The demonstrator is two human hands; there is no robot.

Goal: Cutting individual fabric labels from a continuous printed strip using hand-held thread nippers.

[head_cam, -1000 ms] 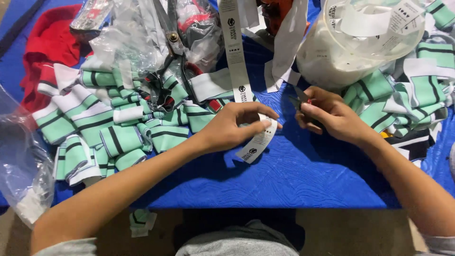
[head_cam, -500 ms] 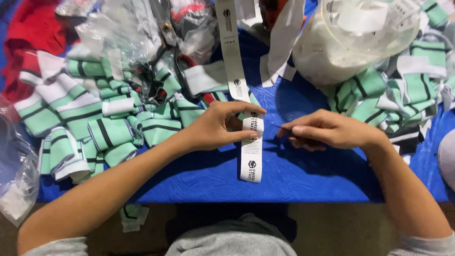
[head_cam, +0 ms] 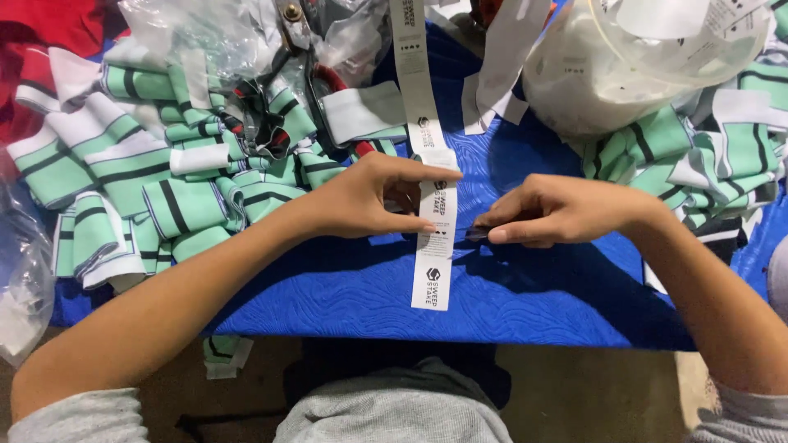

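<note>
Over the blue tabletop (head_cam: 328, 295), the left hand (head_cam: 361, 201) pinches a long white label strip (head_cam: 432, 246) between thumb and fingers, its grip closed on the strip near the middle. Just to the right, the right hand (head_cam: 558, 213) grips a small dark tool (head_cam: 478, 235), its tip at the strip's edge. Green striped cloth pieces (head_cam: 164, 189) are heaped to the left.

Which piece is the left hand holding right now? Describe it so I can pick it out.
On the blue cloth, between the striped green fabric piles, the left hand pinches a long white label strip. Unlike the loose white strips near the plastic bag, it runs toward the table's near edge.
</note>
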